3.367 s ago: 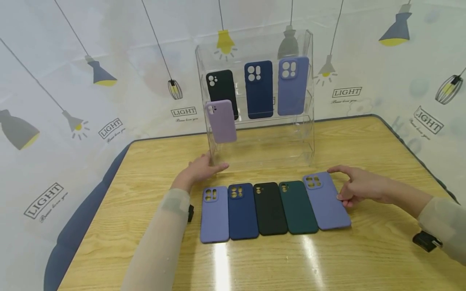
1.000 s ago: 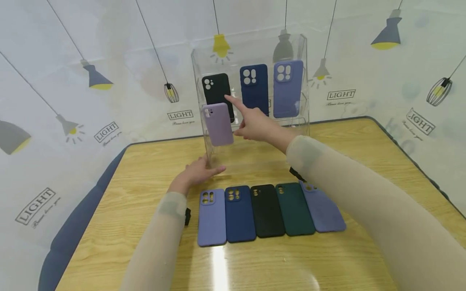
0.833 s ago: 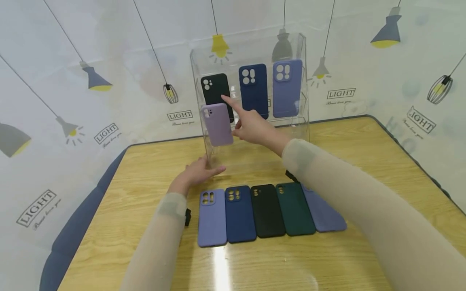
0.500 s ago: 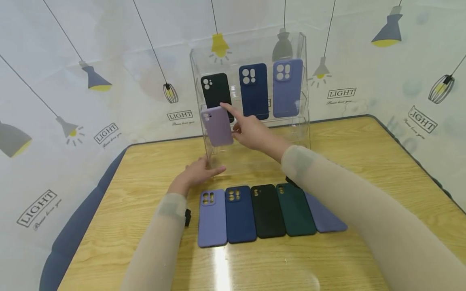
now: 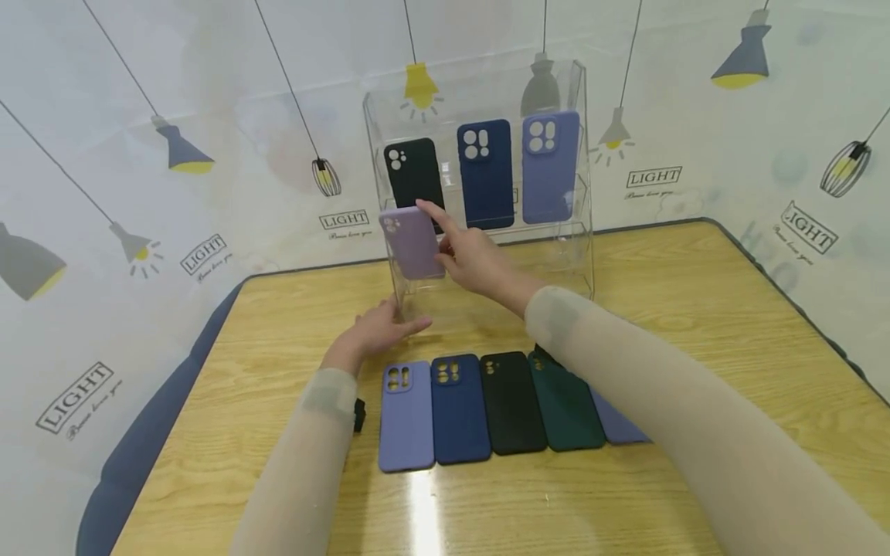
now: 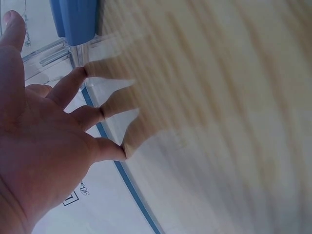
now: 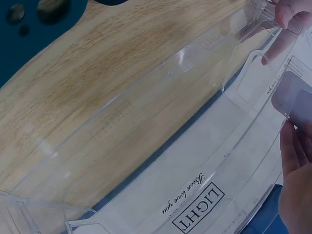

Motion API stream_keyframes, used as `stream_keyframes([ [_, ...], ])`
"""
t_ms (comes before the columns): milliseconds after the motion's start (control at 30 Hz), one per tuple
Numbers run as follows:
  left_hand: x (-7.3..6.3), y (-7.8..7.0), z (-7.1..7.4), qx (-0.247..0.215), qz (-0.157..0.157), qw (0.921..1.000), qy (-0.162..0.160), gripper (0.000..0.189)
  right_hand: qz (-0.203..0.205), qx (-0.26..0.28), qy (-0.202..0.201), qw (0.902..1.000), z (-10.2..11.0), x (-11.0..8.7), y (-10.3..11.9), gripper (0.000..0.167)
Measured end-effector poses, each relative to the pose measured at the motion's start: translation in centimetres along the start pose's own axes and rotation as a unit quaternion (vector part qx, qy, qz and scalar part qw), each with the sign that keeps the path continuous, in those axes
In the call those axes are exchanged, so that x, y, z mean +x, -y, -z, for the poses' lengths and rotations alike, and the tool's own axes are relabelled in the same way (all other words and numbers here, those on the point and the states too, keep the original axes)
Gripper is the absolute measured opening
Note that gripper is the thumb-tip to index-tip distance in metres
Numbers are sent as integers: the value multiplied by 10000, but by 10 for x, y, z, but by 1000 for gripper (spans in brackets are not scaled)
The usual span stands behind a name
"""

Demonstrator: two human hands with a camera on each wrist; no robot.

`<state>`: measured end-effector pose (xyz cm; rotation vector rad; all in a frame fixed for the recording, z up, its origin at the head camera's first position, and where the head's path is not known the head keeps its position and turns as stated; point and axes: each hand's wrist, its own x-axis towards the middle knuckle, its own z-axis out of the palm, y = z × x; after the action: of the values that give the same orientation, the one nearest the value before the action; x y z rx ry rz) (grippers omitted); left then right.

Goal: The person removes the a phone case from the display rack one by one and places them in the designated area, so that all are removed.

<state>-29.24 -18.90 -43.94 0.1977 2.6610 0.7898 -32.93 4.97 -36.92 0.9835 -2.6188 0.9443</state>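
My right hand [image 5: 476, 261] pinches a lilac phone case [image 5: 416, 249] at the left of a clear acrylic display stand [image 5: 473, 89], index finger on its top edge and thumb at its right side. The right wrist view shows the fingertips on one end of that case, part of it out of frame. Behind it, a dark phone case [image 5: 413, 171] stands on the upper tier, its lower part covered. My left hand [image 5: 378, 328] rests at the stand's lower left corner; in the left wrist view its fingers are spread, fingertips on the wooden table, thumb raised.
On the stand's upper tier are a navy case [image 5: 484, 181] and a periwinkle case [image 5: 551, 177]. Before the stand lies a row: periwinkle case [image 5: 406, 425], navy case [image 5: 462, 421], black case [image 5: 516, 413], green case [image 5: 573, 413], and another periwinkle case [image 5: 619, 421] partly under my right sleeve.
My right hand has moved from the periwinkle case at the row's right end to the lilac case. Lately its index finger has come down onto that case's top, which tilts slightly. Left hand unmoved.
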Motion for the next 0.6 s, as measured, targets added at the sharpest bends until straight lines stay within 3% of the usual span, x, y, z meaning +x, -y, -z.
stream_keyframes([
  [267, -1, 0, 0, -25, 23, 10000, 56, 110, 184, -131, -382, 9990, 6, 0, 3, 89],
  [600, 0, 3, 1, 132, -21, 9999, -44, 114, 471, 61, -821, 9955, 45, -15, 22, 84],
])
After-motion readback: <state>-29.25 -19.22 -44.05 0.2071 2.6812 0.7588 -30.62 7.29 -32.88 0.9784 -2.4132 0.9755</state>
